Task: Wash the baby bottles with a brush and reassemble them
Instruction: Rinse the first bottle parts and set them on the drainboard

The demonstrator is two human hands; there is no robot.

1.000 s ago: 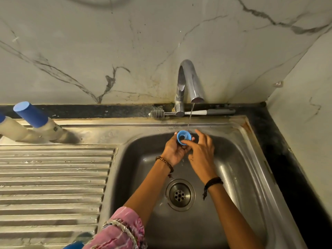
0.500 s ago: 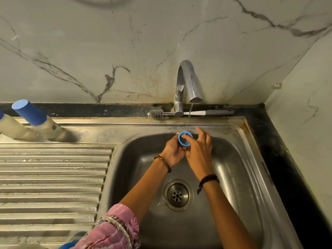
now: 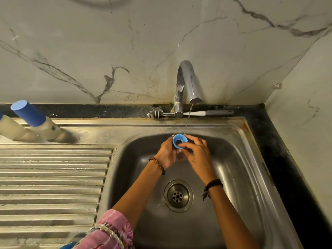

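Observation:
A blue bottle collar ring (image 3: 179, 140) is held over the sink basin (image 3: 233, 177), right at the thin stream from the tap (image 3: 187, 81). My left hand (image 3: 168, 153) grips the ring from below and the left. My right hand (image 3: 197, 152) pinches its near rim with thumb and fingers. A baby bottle with a blue cap (image 3: 33, 117) stands on the sink's back ledge at far left, and a second bottle (image 3: 9, 129) sits beside it at the frame edge. The bottle brush (image 3: 190, 113) lies on the black ledge behind the tap.
The ribbed steel drainboard (image 3: 52, 180) fills the left. The drain (image 3: 178, 195) sits in the basin's middle, below my hands. Marble walls close off the back and right. A blue object (image 3: 67, 246) peeks in at the bottom edge beside my pink sleeve.
Both hands have stayed under the tap, turning the blue ring slightly in the water. Its opening now faces up toward me again.

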